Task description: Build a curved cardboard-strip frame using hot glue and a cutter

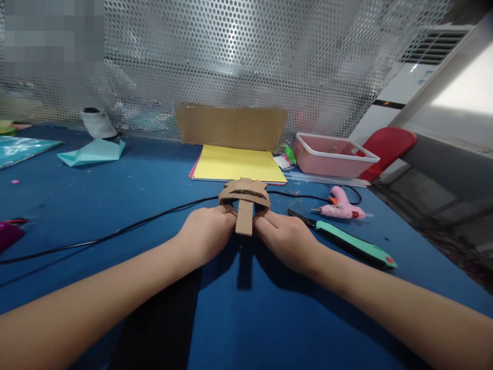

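A small brown cardboard model (245, 216) with a curved, layered top and a narrow strip pointing toward me is held just above the table. My left hand (210, 231) is closed on its left side, and my right hand (287, 239) grips its right side. The fingertips of both hands are partly hidden beneath the cardboard. To the right of my right hand lies a green utility knife (354, 241) with a dark blade. Behind the knife rests a pink glue gun (342, 205) with an orange trigger.
A black cord (154, 221) crosses the blue table (239, 334). Beyond the model are yellow paper sheets (239, 163), a cardboard sheet (231, 126) and a pink basket (335, 154). Folded light-blue paper (92, 152) lies at the left. A black strip (159, 318) lies under my left forearm.
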{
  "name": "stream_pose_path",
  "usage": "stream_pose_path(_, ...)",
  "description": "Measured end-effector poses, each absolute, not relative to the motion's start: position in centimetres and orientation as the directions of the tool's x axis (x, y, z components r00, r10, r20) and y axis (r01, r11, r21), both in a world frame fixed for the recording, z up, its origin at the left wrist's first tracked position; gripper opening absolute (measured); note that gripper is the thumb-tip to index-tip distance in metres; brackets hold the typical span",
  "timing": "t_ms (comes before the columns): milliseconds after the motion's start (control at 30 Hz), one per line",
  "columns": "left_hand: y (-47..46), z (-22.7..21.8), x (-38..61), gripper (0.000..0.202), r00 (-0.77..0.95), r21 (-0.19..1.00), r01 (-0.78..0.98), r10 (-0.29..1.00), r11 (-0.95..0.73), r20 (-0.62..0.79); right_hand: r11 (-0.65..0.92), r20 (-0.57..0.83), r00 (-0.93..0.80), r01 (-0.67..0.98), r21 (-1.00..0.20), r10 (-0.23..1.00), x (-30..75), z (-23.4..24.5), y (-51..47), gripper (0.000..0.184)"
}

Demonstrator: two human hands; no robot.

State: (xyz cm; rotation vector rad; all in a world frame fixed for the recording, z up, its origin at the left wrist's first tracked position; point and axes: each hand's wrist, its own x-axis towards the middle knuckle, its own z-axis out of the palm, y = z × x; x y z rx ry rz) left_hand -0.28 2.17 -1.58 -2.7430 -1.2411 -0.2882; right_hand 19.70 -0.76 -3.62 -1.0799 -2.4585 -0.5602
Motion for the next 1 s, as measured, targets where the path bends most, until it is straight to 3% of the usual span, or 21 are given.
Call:
stream_pose_path(467, 2.2, -1.3, 0.9, 0.023, 0.683, 0.093, 0.704, 0.708, -0.704, 0.180, 0.528, 0.513, -0.565, 0.816, 0.234, 0.646, 18.5, -3.5, -1.1, 0.022)
stream_pose_path(800, 1.6, -1.1, 1.7, 0.022, 0.536, 0.227, 0.800, 0.832, -0.555, 0.143, 0.578, 0.459, -0.627, 0.773, 0.264, 0.629, 18.8, -2.2, -1.7, 0.022)
stream_pose_path(900, 1.8, -1.4, 1.5, 0.021, 0.541, 0.266, 0.786, 0.829, -0.558, 0.142, 0.661, 0.467, -0.685, 0.708, 0.249, 0.559, 19.9, -0.9, -2.0, 0.023)
stream_pose_path(1000, 1.9, -1.6, 1.3, 0.022, 0.555, 0.300, 0.764, 0.819, -0.571, 0.144, 0.729, 0.623, -0.687, 0.633, 0.260, 0.375, 21.9, 0.6, -2.3, 0.020)
